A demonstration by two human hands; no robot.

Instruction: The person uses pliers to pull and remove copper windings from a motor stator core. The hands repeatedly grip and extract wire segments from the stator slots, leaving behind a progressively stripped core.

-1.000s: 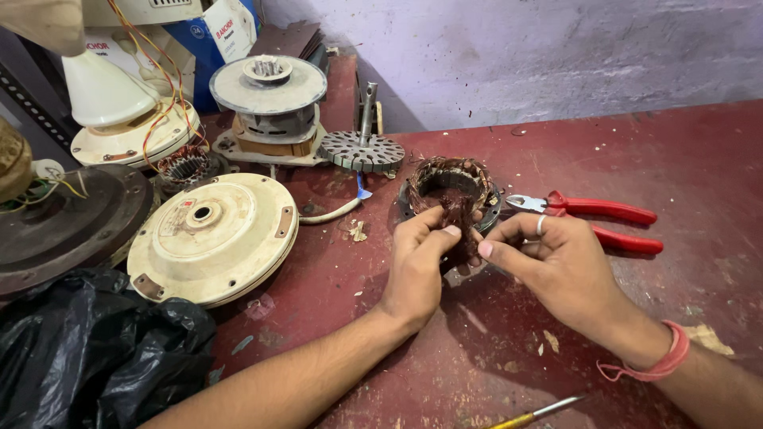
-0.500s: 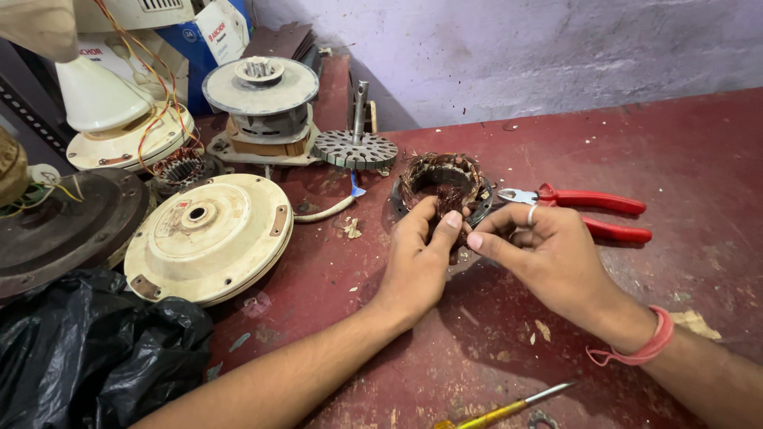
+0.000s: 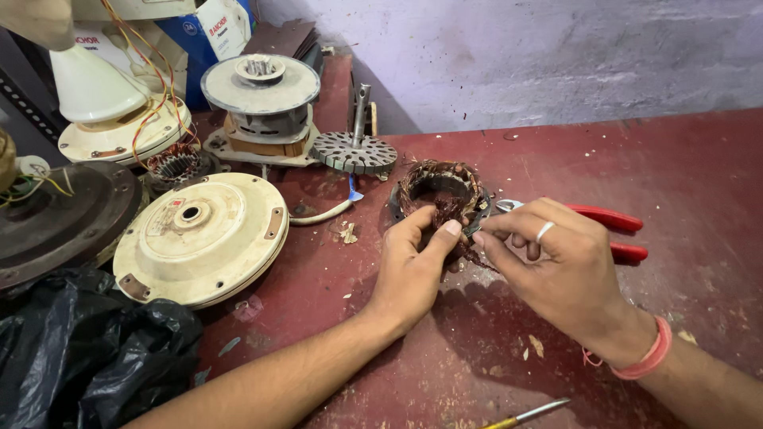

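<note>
Both hands have barely shifted since a second ago, staying at the round stator ring wound with brown copper wire point(image 3: 442, 191) on the dark red worktable point(image 3: 699, 183). Left hand point(image 3: 413, 266) steadies its near edge; right hand point(image 3: 556, 266) pinches a loose winding strand. Red-handled pliers point(image 3: 608, 230) lie just behind.

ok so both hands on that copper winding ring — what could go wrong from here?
1. The left hand and right hand pinch fine strands at the near edge of the copper-wound stator; the thin wire could snap or prick the fingertips.
2. The red-handled pliers lie right behind the right hand; a sideways move might knock them.
3. Wire scraps litter the red table and could catch skin.
</note>
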